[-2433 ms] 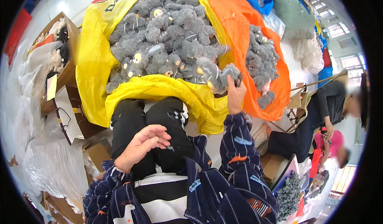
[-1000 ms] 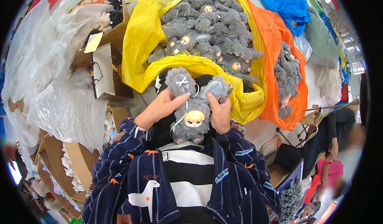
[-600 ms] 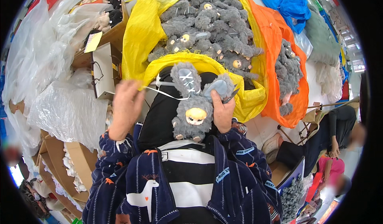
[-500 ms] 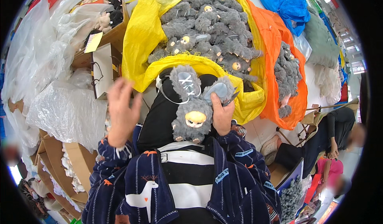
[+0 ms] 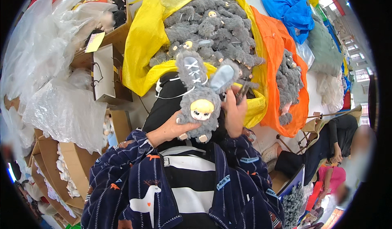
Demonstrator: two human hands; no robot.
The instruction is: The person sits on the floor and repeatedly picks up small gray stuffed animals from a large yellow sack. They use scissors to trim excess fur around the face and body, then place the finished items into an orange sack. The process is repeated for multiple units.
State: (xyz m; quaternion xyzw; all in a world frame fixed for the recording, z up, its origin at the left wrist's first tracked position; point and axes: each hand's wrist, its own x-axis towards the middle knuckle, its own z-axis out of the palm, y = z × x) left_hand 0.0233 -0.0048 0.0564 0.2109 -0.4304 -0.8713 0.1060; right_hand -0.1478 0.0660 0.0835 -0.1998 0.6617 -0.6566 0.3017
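A grey plush bunny doll (image 5: 203,93) with long ears and a blond face stands upright over my lap. My left hand (image 5: 173,129) is closed around its lower body, thumb across the front. One ear carries white criss-cross lacing, and a loose white cord (image 5: 174,98) trails from it to the left. Beside the other ear, which has a smooth blue-grey lining, my right hand (image 5: 234,114) is closed on small dark thread snips (image 5: 242,91), slightly blurred. Whether its fingers also touch the doll I cannot tell.
Before me a yellow sack (image 5: 141,61) holds many similar grey plush dolls; an orange sack (image 5: 267,37) with more stands to its right. Left are a cardboard box (image 5: 124,25) of plush toys, clear plastic sheeting (image 5: 61,110) and a white paper bag (image 5: 104,72). A person (image 5: 322,143) sits at right.
My left hand has come from the left and taken hold of the doll's body. My right hand has let go of the ear and shifted right. The doll has risen slightly.
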